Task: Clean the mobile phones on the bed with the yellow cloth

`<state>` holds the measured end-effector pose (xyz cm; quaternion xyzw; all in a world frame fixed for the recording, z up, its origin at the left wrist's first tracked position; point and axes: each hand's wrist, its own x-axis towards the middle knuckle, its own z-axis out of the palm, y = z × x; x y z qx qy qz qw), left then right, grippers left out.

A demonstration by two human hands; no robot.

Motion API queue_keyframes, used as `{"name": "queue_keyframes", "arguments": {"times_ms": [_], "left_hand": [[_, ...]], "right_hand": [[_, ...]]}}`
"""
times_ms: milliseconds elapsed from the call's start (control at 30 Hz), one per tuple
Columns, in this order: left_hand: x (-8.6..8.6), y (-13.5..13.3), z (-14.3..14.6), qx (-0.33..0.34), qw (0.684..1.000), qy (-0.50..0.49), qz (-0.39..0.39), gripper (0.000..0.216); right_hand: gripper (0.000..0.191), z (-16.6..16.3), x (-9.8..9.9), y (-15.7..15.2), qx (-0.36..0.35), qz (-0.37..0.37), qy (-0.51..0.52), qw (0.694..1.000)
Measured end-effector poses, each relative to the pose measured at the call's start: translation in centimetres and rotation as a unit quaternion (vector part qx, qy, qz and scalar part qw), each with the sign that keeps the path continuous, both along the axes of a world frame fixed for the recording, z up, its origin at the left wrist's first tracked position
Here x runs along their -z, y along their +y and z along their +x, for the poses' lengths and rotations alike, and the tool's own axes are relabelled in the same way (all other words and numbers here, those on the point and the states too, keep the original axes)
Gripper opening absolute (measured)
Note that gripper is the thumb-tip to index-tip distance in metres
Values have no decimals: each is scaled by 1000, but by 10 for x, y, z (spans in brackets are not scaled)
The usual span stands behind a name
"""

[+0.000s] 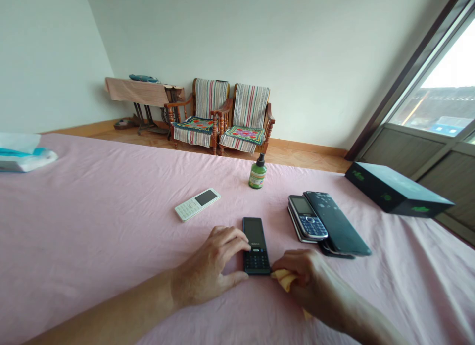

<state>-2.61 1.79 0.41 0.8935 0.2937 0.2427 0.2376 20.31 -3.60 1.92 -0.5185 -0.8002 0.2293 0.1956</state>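
Observation:
A black keypad phone (255, 236) lies face up on the pink cloth, its screen end pointing away from me. Along its left side, my left hand (218, 258) steadies it, the bent fingertips on its edge near the keys and the thumb against the lower left corner. Bunched in my closed right hand (306, 275) is a yellow cloth (285, 279), which meets the phone's lower right corner. Part of that cloth is hidden under the palm. Farther off to the left lies a white keypad phone (198, 204).
A green spray bottle (258, 172) stands beyond the phones. To the right, a blue keypad phone (308, 219) rests on another phone beside dark smartphones (336, 223). A black box (397, 189) sits far right, a tissue pack (27, 159) far left. Two chairs (243, 117) stand by the wall.

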Motion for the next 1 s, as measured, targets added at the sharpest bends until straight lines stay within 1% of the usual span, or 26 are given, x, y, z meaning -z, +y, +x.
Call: {"name": "queue_keyframes", "arguments": {"times_ms": [67,167,267,433,567,800,933,1000], "left_hand": [[0,0,0,1,1000,2,-1,43],[-1,0,0,4,1000,2,0,44],[-2,0,1,4,1000,2,-1,44],[0,0,0,5,1000,0,-4,42],[0,0,0,6,1000,4,-2,42],[0,1,1,2,1000,12,0,42],[1,1,1,1,1000,11,3,40],[1,1,1,1,1000,11,3,39]], "right_hand": [[38,1,0,2,11,26,9,1000],[44,1,2,4,48,52,38,997],[47,-2,6,6,72,63,51,994],[39,-7,13,4,48,14,57,997],[33,-5,12,0,31,-15,40,999],[35,-8,7,1,39,13,43,998],[36,-9,8,0,16,5,37,999],[35,-9,10,1,21,11,38,999]]}}
